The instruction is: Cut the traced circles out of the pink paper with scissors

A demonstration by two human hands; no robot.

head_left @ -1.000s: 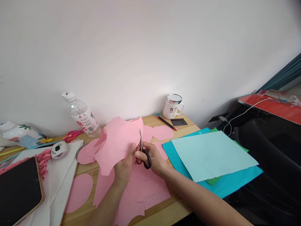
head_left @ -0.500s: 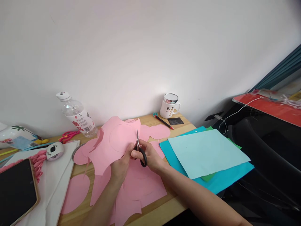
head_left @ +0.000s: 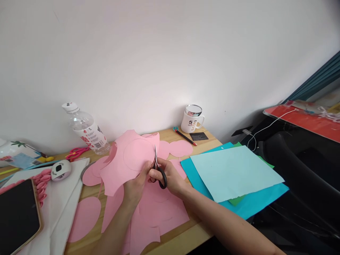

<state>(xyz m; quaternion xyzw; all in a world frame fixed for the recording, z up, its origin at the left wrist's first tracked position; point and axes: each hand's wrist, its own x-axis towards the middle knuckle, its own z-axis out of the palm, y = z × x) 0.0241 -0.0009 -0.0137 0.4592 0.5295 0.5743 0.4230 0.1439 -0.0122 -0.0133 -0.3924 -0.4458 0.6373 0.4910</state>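
My left hand [head_left: 136,186] pinches the lower right edge of a pink paper sheet [head_left: 117,166], thumb on top. A circle is drawn in pencil on this sheet, and its outer edge has curved cut-outs. My right hand [head_left: 170,177] is closed round the black handles of a pair of scissors [head_left: 162,177]. The blades point up and away, at the sheet's right edge beside the drawn circle; they look nearly closed. Pink paper offcuts [head_left: 167,209] lie beneath both hands, and a cut pink paper circle [head_left: 86,217] rests to the left on the wooden table [head_left: 91,189].
A water bottle [head_left: 89,131] and pink scissors [head_left: 77,153] stand and lie at the left, near a phone [head_left: 20,212]. Behind are a mug [head_left: 189,123], a pencil [head_left: 186,136] and a black card [head_left: 199,136]. Light blue paper [head_left: 236,173] tops a coloured stack at the right.
The pink sheet has tilted slightly in my left hand, its lower left corner a little higher. Both hands stay almost in place, with the scissors still at the right edge.
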